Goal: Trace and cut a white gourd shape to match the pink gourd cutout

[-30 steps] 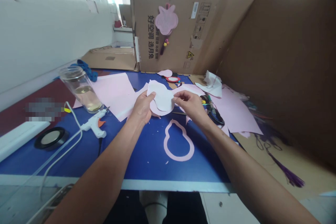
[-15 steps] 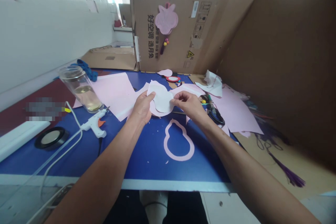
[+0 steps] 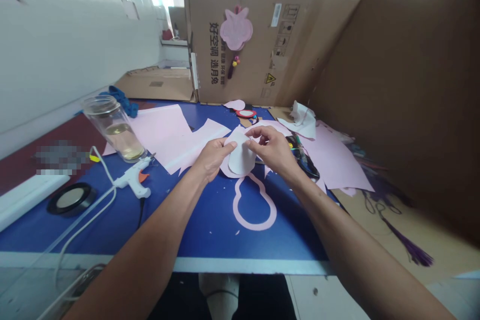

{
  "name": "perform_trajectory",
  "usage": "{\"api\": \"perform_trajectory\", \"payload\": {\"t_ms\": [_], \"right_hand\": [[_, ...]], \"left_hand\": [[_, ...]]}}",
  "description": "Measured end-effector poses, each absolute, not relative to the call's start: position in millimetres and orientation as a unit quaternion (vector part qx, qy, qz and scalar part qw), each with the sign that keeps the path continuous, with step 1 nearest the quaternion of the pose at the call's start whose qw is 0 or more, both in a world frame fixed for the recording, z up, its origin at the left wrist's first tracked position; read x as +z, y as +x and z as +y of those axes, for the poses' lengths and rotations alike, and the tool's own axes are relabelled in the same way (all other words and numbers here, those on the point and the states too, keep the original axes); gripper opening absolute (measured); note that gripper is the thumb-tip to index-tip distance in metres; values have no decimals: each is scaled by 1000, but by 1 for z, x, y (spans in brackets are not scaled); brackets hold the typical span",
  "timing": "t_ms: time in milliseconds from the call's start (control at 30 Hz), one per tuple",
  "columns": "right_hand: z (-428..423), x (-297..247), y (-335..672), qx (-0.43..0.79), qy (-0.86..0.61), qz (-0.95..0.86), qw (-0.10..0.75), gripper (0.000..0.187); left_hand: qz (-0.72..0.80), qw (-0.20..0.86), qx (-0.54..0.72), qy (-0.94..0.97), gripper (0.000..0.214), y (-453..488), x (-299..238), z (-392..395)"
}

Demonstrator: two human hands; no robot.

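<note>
Above the blue table (image 3: 210,230), my left hand (image 3: 215,157) grips a gourd-shaped pink paper cutout (image 3: 225,167) at its left side, thumb on top. Against that cutout lies a smaller white paper shape (image 3: 240,157), tilted with its narrow end up. My right hand (image 3: 272,147) is at the upper right edge of these pieces, its thumb and bent forefinger about the edge; its other fingers are partly hidden. Just below, a pink gourd-shaped paper outline (image 3: 237,205) lies flat on the table.
At left are a glue gun (image 3: 135,180), a roll of black tape (image 3: 71,199) and a glass jar (image 3: 123,135) of pale liquid. Pink sheets (image 3: 165,130) lie behind. Scissors (image 3: 307,165) are at right, beside a purple tassel (image 3: 412,250). Cardboard (image 3: 300,60) stands at the back.
The cutouts have moved right and slightly down, and the white shape now stands more upright. My left hand moved right with them; my right thumb and forefinger have parted a little.
</note>
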State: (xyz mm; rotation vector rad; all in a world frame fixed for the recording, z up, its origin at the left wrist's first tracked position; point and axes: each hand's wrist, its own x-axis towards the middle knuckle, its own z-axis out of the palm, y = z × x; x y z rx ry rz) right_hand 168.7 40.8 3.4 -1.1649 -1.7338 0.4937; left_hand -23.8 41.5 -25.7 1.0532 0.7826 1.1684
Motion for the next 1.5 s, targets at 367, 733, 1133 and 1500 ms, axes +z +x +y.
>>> {"api": "perform_trajectory", "payload": {"t_ms": [367, 733, 1133, 1500], "right_hand": [[35, 12, 167, 274, -476, -676, 492, 16], [39, 4, 161, 416, -464, -571, 535, 23], [39, 2, 160, 386, -501, -575, 519, 23], [43, -5, 160, 378, -506, -561, 535, 20]], "left_hand": [[302, 654, 564, 404, 31, -18, -20, 41], [318, 637, 566, 415, 39, -9, -26, 36], [273, 676, 570, 380, 36, -6, -19, 32], [285, 688, 542, 390, 40, -3, -25, 32]]}}
